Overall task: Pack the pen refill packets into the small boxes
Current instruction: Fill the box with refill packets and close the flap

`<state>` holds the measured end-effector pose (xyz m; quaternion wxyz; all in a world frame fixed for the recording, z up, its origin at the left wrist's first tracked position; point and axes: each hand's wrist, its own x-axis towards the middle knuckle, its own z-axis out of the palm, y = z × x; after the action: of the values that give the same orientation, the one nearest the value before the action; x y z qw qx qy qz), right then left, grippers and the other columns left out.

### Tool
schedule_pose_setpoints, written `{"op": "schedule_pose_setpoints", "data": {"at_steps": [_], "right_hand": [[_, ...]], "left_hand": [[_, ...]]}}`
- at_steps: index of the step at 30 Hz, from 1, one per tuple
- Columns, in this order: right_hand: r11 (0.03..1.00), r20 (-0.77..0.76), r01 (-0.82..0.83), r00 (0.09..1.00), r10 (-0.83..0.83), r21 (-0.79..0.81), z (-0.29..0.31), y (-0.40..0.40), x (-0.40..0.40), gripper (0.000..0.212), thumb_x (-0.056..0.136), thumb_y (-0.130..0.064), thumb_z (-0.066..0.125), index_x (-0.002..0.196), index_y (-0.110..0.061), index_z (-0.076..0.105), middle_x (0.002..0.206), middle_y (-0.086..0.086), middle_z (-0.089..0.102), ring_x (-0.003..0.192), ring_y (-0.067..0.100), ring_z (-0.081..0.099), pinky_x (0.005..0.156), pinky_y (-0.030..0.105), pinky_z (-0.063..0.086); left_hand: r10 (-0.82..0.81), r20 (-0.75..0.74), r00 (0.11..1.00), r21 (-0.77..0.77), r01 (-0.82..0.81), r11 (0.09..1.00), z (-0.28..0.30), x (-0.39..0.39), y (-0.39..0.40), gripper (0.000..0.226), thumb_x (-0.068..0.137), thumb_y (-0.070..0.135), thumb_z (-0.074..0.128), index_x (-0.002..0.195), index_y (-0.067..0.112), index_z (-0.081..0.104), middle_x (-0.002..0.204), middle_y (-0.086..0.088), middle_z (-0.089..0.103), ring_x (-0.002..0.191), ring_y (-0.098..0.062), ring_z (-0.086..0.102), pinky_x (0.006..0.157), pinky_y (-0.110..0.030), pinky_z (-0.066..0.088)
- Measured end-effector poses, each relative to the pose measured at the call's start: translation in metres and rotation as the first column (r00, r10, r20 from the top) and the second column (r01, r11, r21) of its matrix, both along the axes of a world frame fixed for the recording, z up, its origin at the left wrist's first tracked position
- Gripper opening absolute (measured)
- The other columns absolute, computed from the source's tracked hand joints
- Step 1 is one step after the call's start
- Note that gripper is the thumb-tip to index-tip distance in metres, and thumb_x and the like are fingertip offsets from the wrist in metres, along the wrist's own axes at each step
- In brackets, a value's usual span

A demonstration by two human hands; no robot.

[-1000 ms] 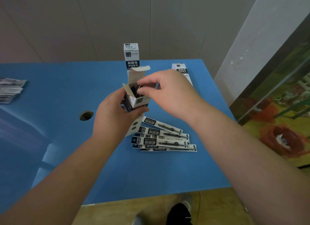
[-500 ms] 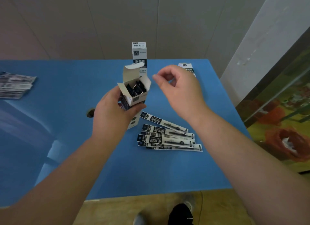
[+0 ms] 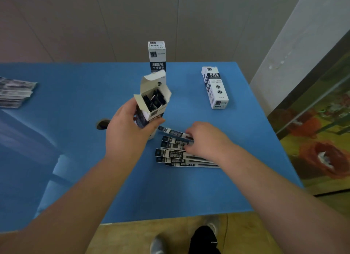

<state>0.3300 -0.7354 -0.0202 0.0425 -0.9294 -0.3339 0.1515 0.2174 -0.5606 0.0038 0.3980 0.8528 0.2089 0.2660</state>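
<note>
Open small box (image 3: 151, 104) gripped upright by left hand (image 3: 125, 138). Right hand (image 3: 204, 140) fingers curled onto pen refill packets (image 3: 178, 153), near tabletop (image 3: 189, 193) front edge; pinch unclear. Packets judged light, thin, flexible, slippery; best pinched mid-length.

A person's 2 forearms, bare with no sleeves, watch or rings showing, end in the left hand (image 3: 126, 138) and right hand (image 3: 206, 140), while below appear a black trouser leg (image 3: 205, 240) and 2 grey shoes (image 3: 157, 244).
</note>
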Motion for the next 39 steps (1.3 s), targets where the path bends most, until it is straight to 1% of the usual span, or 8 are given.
{"op": "schedule_pose_setpoints", "data": {"at_steps": [4, 10, 17, 21, 25, 32, 36, 39], "right_hand": [[0.999, 0.051, -0.02, 0.998, 0.021, -0.026, -0.004, 0.003, 0.001, 0.012, 0.088, -0.026, 0.059, 0.087, -0.014, 0.062, 0.095, 0.002, 0.054, 0.089, 0.027, 0.057, 0.068, 0.034, 0.05], [0.995, 0.123, -0.009, 0.992, 0.021, -0.097, -0.007, 0.009, 0.003, 0.015, 0.089, -0.013, 0.056, 0.097, -0.015, 0.069, 0.1, 0.003, 0.06, 0.089, 0.026, 0.061, 0.064, 0.032, 0.046], [0.983, 0.108, 0.019, 0.994, 0.001, -0.18, 0.002, 0.02, 0.004, 0.01, 0.087, -0.004, 0.059, 0.09, -0.012, 0.065, 0.085, 0.003, 0.057, 0.08, 0.023, 0.057, 0.062, 0.031, 0.045], [0.942, 0.086, 0.017, 0.996, 0.012, -0.335, 0.013, 0.029, 0.005, 0.026, 0.082, 0.003, 0.063, 0.069, -0.014, 0.049, 0.071, -0.001, 0.047, 0.076, 0.022, 0.054, 0.067, 0.031, 0.046], [0.931, 0.11, 0.04, 0.994, 0.0, -0.362, 0.017, 0.033, 0.007, 0.029, 0.082, 0.0, 0.064, 0.066, -0.017, 0.048, 0.069, -0.003, 0.048, 0.066, 0.017, 0.05, 0.068, 0.03, 0.042], [0.98, 0.006, 0.182, 0.983, -0.182, -0.079, 0.02, 0.017, 0.018, 0.009, 0.086, -0.016, 0.063, 0.083, -0.019, 0.071, 0.073, 0.001, 0.061, 0.063, 0.018, 0.054, 0.048, 0.023, 0.032], [0.964, -0.118, 0.246, 0.965, -0.233, 0.105, 0.042, 0.008, 0.024, 0.013, 0.091, -0.033, 0.068, 0.083, -0.022, 0.069, 0.077, 0.001, 0.065, 0.073, 0.02, 0.062, 0.059, 0.031, 0.047], [0.933, -0.154, 0.277, 0.957, -0.247, 0.228, 0.061, 0.001, 0.026, 0.016, 0.093, -0.034, 0.068, 0.088, -0.019, 0.069, 0.081, 0.002, 0.066, 0.074, 0.019, 0.062, 0.063, 0.031, 0.045]], "left_hand": [[-0.05, -0.017, 0.999, 0.066, 0.051, 0.997, 0.0, 0.002, -0.006, 0.048, 0.076, 0.046, 0.083, 0.117, 0.036, 0.062, 0.104, 0.02, 0.066, 0.101, -0.007, 0.059, 0.084, -0.03, 0.05], [-0.055, -0.018, 0.998, 0.078, 0.056, 0.995, 0.0, 0.003, -0.003, 0.049, 0.076, 0.046, 0.083, 0.119, 0.033, 0.063, 0.103, 0.022, 0.064, 0.099, -0.003, 0.057, 0.08, -0.019, 0.044], [-0.046, -0.009, 0.999, 0.069, 0.047, 0.997, 0.001, 0.003, -0.001, 0.047, 0.077, 0.043, 0.082, 0.119, 0.03, 0.064, 0.102, 0.02, 0.065, 0.098, -0.007, 0.06, 0.082, -0.026, 0.049], [-0.047, -0.005, 0.999, 0.058, 0.048, 0.997, 0.001, 0.002, 0.0, 0.047, 0.077, 0.042, 0.083, 0.119, 0.032, 0.063, 0.101, 0.022, 0.064, 0.098, -0.006, 0.059, 0.082, -0.025, 0.048], [-0.052, -0.002, 0.999, 0.049, 0.053, 0.997, 0.0, 0.002, 0.002, 0.046, 0.077, 0.043, 0.082, 0.118, 0.031, 0.064, 0.097, 0.024, 0.063, 0.094, -0.001, 0.058, 0.078, -0.012, 0.043], [-0.059, -0.012, 0.998, 0.045, 0.06, 0.997, 0.0, 0.001, 0.003, 0.045, 0.077, 0.046, 0.081, 0.118, 0.034, 0.063, 0.097, 0.028, 0.06, 0.096, 0.001, 0.056, 0.077, -0.011, 0.041], [-0.069, -0.012, 0.998, 0.049, 0.07, 0.996, 0.0, 0.003, 0.004, 0.048, 0.077, 0.047, 0.081, 0.12, 0.037, 0.062, 0.1, 0.028, 0.061, 0.099, 0.0, 0.057, 0.081, -0.018, 0.045], [-0.077, -0.012, 0.997, 0.06, 0.077, 0.995, -0.001, 0.002, 0.004, 0.048, 0.078, 0.048, 0.081, 0.121, 0.037, 0.062, 0.103, 0.023, 0.064, 0.099, -0.003, 0.057, 0.081, -0.022, 0.046]]}}
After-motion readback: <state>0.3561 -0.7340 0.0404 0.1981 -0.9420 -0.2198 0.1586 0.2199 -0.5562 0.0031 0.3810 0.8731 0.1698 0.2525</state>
